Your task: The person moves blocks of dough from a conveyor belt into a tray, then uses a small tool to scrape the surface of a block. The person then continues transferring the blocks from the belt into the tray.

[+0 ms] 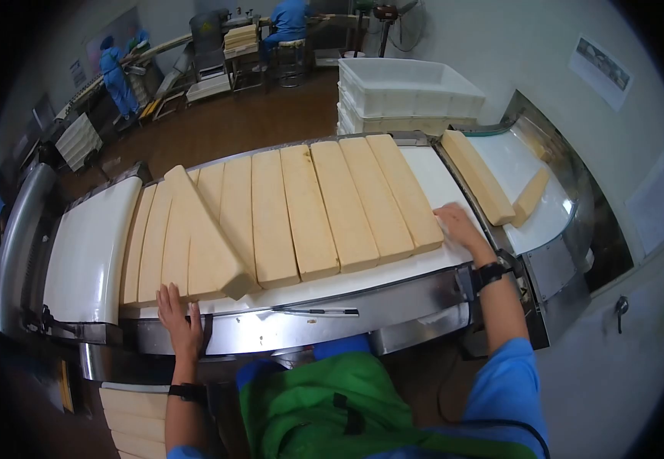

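Note:
Several long pale-yellow blocks [310,206] lie side by side across a white conveyor belt. One block [208,233] rests at a slant on top of the others at the left. My left hand [179,321] is at the belt's near edge, fingers apart, its fingertips by the near ends of the left blocks. My right hand [458,223] is beside the right end of the row, its fingertips at the rightmost block [403,191]; whether it grips anything is hidden.
Right of the row, a long block [477,176] and a shorter piece [530,197] lie on a second belt [506,157]. Stacked white crates [408,88] stand behind. More blocks [134,417] are at lower left. Two people in blue [120,80] [290,21] are far back.

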The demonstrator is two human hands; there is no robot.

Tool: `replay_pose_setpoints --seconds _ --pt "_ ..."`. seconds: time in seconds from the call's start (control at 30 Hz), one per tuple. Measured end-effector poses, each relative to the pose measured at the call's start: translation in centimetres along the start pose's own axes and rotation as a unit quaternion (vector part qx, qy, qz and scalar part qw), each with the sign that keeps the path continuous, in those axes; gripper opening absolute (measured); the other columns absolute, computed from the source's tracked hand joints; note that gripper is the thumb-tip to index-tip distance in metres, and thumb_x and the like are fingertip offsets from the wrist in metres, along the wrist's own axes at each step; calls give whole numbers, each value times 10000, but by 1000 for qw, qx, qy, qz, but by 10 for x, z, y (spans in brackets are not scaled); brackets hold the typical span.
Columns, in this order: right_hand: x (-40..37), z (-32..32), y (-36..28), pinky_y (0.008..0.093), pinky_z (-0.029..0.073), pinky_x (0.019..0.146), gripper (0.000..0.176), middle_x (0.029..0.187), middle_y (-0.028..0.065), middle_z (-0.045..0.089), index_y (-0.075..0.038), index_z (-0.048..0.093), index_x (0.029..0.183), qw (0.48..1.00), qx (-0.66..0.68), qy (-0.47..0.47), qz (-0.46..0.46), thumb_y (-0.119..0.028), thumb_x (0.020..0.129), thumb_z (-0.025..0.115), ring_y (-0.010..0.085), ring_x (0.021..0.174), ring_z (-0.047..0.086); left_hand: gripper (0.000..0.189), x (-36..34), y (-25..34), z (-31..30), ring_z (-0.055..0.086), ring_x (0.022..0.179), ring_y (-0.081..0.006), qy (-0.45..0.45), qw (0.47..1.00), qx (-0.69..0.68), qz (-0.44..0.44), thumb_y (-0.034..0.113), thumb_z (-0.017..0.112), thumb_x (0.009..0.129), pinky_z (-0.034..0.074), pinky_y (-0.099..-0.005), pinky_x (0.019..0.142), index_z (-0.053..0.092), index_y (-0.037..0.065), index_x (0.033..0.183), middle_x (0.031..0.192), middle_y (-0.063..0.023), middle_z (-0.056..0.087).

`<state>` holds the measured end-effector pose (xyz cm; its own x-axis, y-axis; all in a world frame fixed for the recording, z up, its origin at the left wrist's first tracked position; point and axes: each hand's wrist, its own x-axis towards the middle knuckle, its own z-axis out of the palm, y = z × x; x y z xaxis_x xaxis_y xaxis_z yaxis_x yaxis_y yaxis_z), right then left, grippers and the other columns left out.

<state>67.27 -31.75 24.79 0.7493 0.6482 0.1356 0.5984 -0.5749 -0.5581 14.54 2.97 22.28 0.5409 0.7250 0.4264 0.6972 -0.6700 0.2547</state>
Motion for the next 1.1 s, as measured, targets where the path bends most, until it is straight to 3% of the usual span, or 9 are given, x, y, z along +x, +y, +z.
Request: replay_pose_setpoints --seconds 0.1,0.23,0.43,0.53,0.63,0.77,0.83,0.93,1.1 --pt "1 -29 17 424 321 994 537 1239 201 482 7 491 1209 926 -286 219 110 -309 781 564 357 1171 436 570 2 0 3 145 1359 -347 8 1000 -4 5 256 482 890 121 -495 1071 284 47 1381 1454 -186 209" --pt "24 -45 87 438 222 1050 581 1304 187 435 4 520 1183 890 -302 233 249 -350 731 610 337 1216 398 564 2 4 -1 147 1360 -343 10 1000 -20 -1 256 482 888 120 -497 1071 296 43 1376 1455 -180 212" --pt "19 -67 23 446 341 988 807 1319 202 420 32 418 1265 918 -183 -21 351 -384 634 700 329 1216 412 564 3 4 -1 142 1363 -342 -3 1000 -15 -2 287 456 900 114 -505 1069 288 44 1380 1457 -175 210" --pt "11 -39 27 425 411 921 824 1217 208 498 43 443 1236 954 65 -63 287 -405 601 715 333 1133 485 574 3 3 1 136 1364 -343 7 1000 -15 5 303 446 903 110 -511 1067 278 42 1385 1457 -177 209" --pt "-20 -13 -23 379 433 886 735 1117 190 558 26 485 1219 950 -232 49 205 -363 638 712 344 1027 538 581 0 5 0 133 1365 -346 -1 1000 -10 3 307 448 901 108 -518 1064 274 39 1387 1456 -179 210" --pt "-9 -18 28 454 393 905 604 1226 240 436 -40 495 1222 985 166 -37 22 -334 715 641 380 1091 457 581 2 1 0 139 1361 -357 6 1000 -12 15 291 453 897 120 -502 1068 274 37 1387 1456 -181 209" --pt "-17 -44 32 446 404 892 533 1263 258 395 -55 490 1225 899 -353 249 69 -289 759 601 389 1065 472 581 3 1 3 143 1359 -359 13 999 -23 27 284 457 894 125 -494 1070 274 37 1387 1456 -181 209" --pt "-3 -62 58 416 424 902 614 1267 246 400 -37 428 1273 807 -365 344 310 -289 746 616 440 1068 482 587 2 3 3 155 1353 -366 17 1000 -15 6 268 475 887 133 -479 1073 274 35 1386 1452 -183 216" --pt "5 -71 76 422 411 943 767 1254 343 377 4 287 1334 870 -27 268 412 -275 706 629 441 1127 457 586 1 8 -2 153 1353 -366 10 1000 -18 7 277 466 893 135 -480 1073 268 40 1390 1453 -184 211"
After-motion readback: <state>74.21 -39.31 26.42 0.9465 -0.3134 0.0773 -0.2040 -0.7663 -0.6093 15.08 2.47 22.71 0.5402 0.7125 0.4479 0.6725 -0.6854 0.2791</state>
